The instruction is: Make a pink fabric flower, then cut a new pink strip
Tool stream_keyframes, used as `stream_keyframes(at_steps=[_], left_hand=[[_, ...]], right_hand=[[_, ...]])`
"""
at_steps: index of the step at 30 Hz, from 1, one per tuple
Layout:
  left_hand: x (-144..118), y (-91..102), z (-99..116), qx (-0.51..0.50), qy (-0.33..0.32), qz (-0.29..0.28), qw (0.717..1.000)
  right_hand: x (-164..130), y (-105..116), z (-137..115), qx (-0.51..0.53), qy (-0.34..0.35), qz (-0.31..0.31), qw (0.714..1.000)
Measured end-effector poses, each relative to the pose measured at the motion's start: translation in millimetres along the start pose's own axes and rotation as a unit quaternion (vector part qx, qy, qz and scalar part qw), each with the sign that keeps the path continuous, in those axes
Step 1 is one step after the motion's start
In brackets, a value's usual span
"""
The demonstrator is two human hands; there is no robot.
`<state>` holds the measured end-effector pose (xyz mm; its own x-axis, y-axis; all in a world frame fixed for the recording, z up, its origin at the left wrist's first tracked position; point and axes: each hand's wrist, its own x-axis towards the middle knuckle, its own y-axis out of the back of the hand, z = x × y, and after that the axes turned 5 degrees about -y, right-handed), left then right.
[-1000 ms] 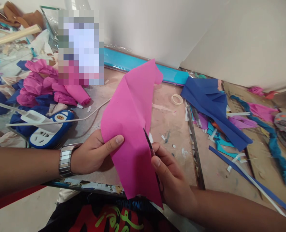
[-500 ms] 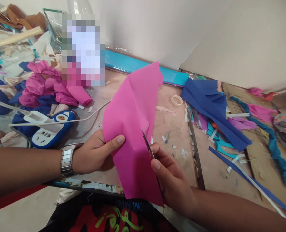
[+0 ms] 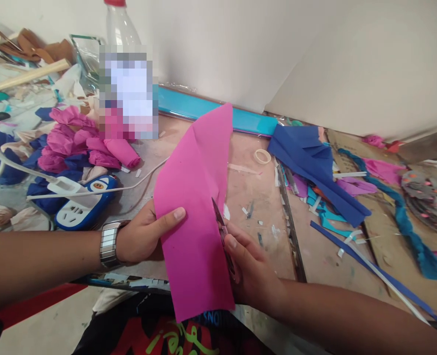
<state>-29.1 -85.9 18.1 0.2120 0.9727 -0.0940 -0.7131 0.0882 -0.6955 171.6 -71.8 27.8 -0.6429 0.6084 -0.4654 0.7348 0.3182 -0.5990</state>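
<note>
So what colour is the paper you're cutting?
Bright pink. The paper is plain, no pattern, seen best in the head view, held by the left hand.

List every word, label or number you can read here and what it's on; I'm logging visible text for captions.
Black garment at the bottom edge: white capitals partly hidden by the pink sheet, upside down, reading roughly "ONS"; not fully legible.
Same garment: green looping script, not readable.
Bottle: label pixelated, unreadable.
Blue and white power strip: round emblem, no legible text.
</note>
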Motion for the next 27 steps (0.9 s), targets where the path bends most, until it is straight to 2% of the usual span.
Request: stream_keyframes(at_steps=[9,13,18,23,27], left_hand=[[12.1,-3.2,1.9,-0.045,0.056,0.103,0.992],[11.1,-1.9,2.6,-0.051,0.077,0.117,0.989],[9.3,0.1,2.0,-0.036,0.068,0.126,0.989],[8.1,0.5,1.4,-0.033,0.079,0.136,0.987],[6.1,1.0,3.0,-0.024,0.080,0.162,0.983]], right_hand=[[0.9,13.1,12.2,-0.016,-0.027,-0.002,1.000],[1.5,12.5,13.1,0.000,-0.035,-0.007,0.999],[1.7,11.0,14.4,0.002,-0.042,-0.002,0.999],[-2.0,1.3,11.8,-0.068,0.024,0.044,0.996],[-4.7,-4.0,10.3,-0.114,0.058,0.021,0.992]])
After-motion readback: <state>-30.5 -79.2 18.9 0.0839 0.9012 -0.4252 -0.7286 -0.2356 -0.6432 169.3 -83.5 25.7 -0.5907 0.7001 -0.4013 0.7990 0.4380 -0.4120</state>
